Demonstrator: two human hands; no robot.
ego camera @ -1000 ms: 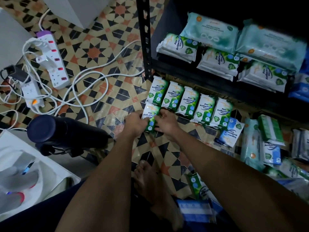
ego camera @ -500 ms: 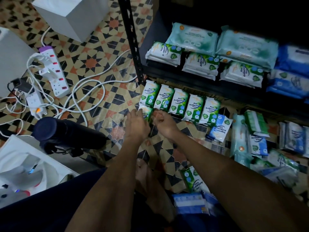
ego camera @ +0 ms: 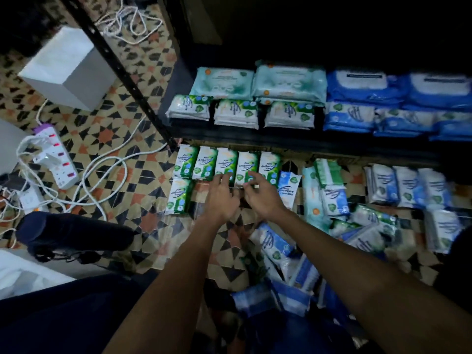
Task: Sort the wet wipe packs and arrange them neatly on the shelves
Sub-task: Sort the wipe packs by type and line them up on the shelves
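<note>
Both hands have lifted away from the lone green pack (ego camera: 178,195) they were setting down a moment ago and moved right, toward the middle of the frame. That pack now lies by itself on the patterned floor (ego camera: 132,175), just below the left end of the row of five green packs (ego camera: 227,164) lined up side by side under the shelf's front edge.

The left hand (ego camera: 221,198) hovers with fingers spread and relaxed, fingertips over the lower ends of the middle packs in the row; it grips nothing. The right hand (ego camera: 263,196) is just beside it, fingers loosely extended, also holding nothing.

On the black shelf (ego camera: 255,139) in the upper half of the frame, pale teal packs (ego camera: 258,83) sit at the back, three white-and-green packs (ego camera: 238,113) in front of them, and blue packs (ego camera: 396,103) to the right. A loose heap of mixed packs (ego camera: 332,221) sprawls across the floor at centre right.

At the left edge lies a white power strip (ego camera: 56,159) with tangled cables, a white box (ego camera: 69,70) above it, and a dark bottle (ego camera: 69,233) on its side at lower left.
</note>
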